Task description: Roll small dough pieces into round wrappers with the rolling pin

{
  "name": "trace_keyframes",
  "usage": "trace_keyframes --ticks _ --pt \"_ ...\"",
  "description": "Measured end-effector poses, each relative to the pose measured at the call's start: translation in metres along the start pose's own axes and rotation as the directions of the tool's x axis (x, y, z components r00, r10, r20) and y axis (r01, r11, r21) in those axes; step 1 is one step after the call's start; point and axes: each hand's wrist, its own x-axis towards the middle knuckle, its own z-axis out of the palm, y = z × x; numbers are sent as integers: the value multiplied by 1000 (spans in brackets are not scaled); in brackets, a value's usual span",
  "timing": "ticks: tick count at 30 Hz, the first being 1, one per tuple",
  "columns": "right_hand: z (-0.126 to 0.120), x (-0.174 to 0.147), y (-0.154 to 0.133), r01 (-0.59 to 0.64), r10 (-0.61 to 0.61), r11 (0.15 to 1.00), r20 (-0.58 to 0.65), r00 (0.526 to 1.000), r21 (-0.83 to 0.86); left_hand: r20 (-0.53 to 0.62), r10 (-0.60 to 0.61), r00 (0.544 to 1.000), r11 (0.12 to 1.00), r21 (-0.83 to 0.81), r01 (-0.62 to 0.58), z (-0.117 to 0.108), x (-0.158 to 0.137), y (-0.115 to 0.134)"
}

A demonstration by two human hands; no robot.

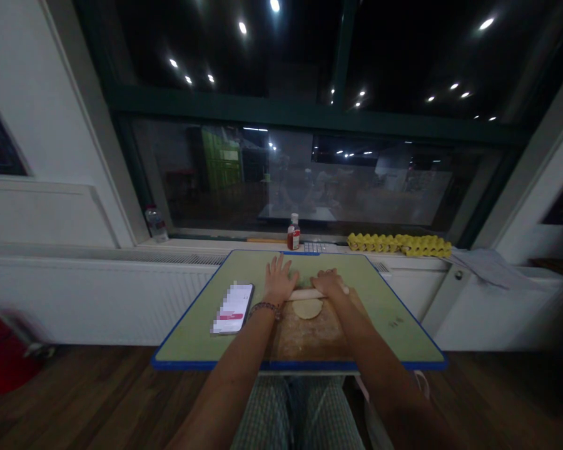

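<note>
The left hand [279,282] lies open at the pale cylindrical rolling pin [304,294]; whether the right hand [327,282] has a closed grip, I cannot tell. Uneven pressure could distort the round pale-yellow dough sheet [308,309] on the brown wooden board [307,342].

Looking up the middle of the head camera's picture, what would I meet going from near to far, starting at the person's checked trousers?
Checked trousers → flat round of dough → rolling pin → white-capped bottle → window.
</note>
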Motion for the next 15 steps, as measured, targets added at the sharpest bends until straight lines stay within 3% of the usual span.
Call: trace_keyframes --ticks 5,9,15 --pt "-1 3 -3 -42 44 999 -104 994 27 -28 -2 1000 1000 -17 1 2 6 -1" --pt "0 7 -3 3 14 998 -248 969 69 -22 -42 999 998 -41 41 5 11 -3" --pt "1 12 -3 31 -1 995 -290 957 97 65 -110 992 993 -46 113 7 15 -5"
